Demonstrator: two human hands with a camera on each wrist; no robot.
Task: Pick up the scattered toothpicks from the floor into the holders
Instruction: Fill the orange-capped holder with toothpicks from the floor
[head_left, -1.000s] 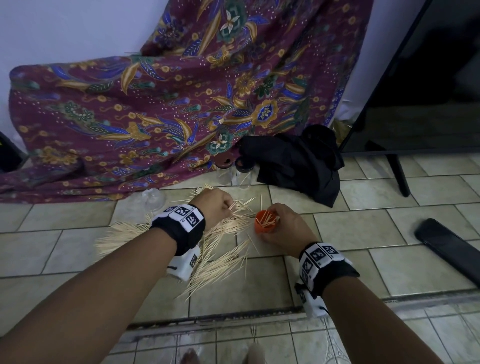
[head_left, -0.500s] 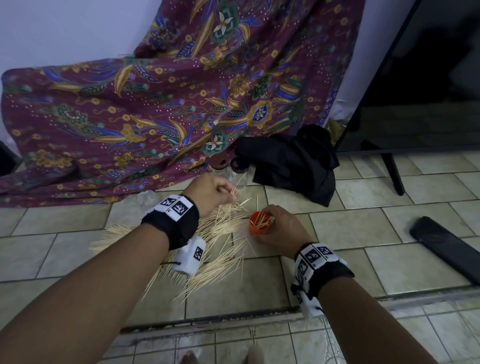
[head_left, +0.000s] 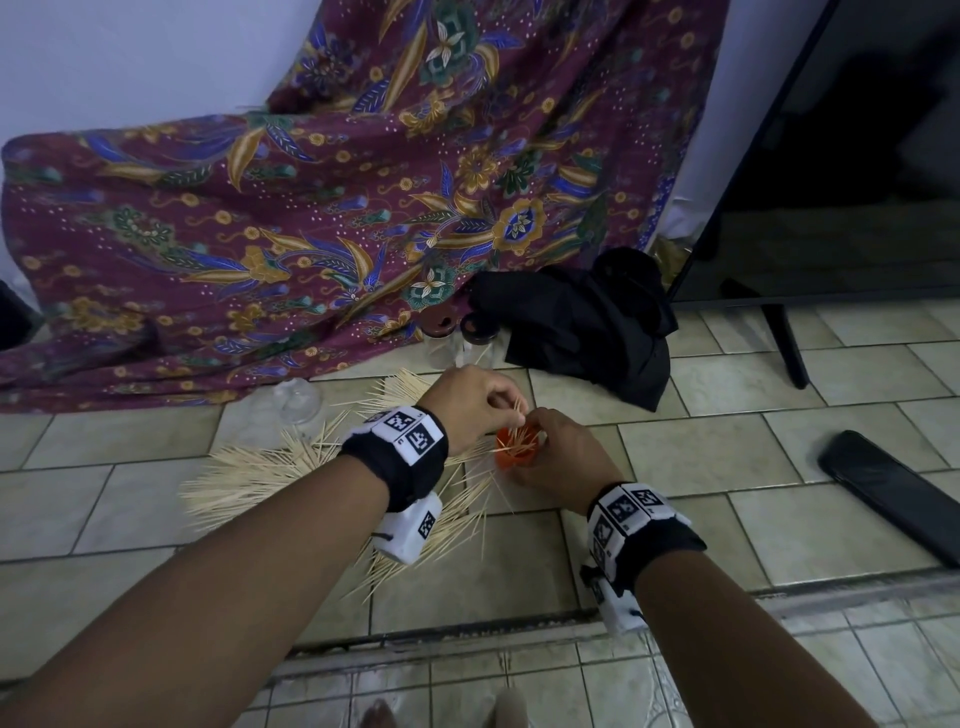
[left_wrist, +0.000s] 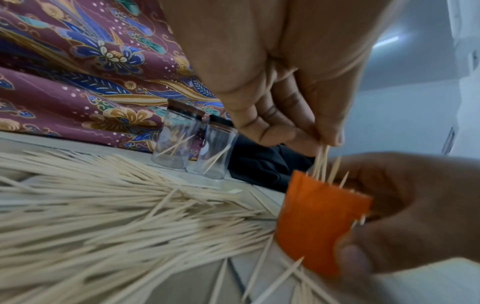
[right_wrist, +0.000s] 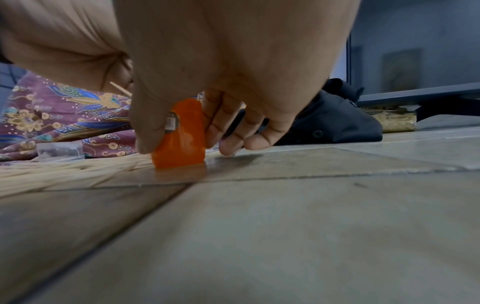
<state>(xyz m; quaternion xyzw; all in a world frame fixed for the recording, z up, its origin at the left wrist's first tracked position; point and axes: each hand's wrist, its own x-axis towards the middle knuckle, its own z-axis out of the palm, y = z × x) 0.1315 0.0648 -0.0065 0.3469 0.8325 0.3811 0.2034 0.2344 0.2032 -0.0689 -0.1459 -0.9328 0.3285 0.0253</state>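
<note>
Patterned cloth (head_left: 363, 218) filled the far left and back, draped onto the tiled floor (head_left: 727, 519). A clear empty jar (head_left: 298, 400) sat at its hem, faint and hard to make out in the head view. Scattered toothpicks (head_left: 249, 478) fanned across the tiles left of the hands; the left forearm and wrist camera hid part of the pile. Left hand (head_left: 467, 405) was over the orange holder (head_left: 514, 449), fingertips pinching a small bunch of picks (left_wrist: 322, 158) whose tips entered the holder's mouth. That pinch was plain only in the left wrist view; the head view showed just a blur of sticks there. Two lidded clear jars (left_wrist: 192, 144) stood against the cloth behind the pile, a few picks inside each, seen only in the left wrist view; from the head they were mostly hidden behind the left hand. Right hand (head_left: 556, 457) clasped the holder, thumb on one side and fingers on the other. The right wrist view showed the holder's base touching the floor; its mouth was hidden there by the palm. Black cloth (head_left: 587, 322) lay just behind. Right of the hands the tiles were open up to a dark flat object (head_left: 893, 493), cut off by the frame edge. A TV (head_left: 841, 156) stood at far right, also cut off.
</note>
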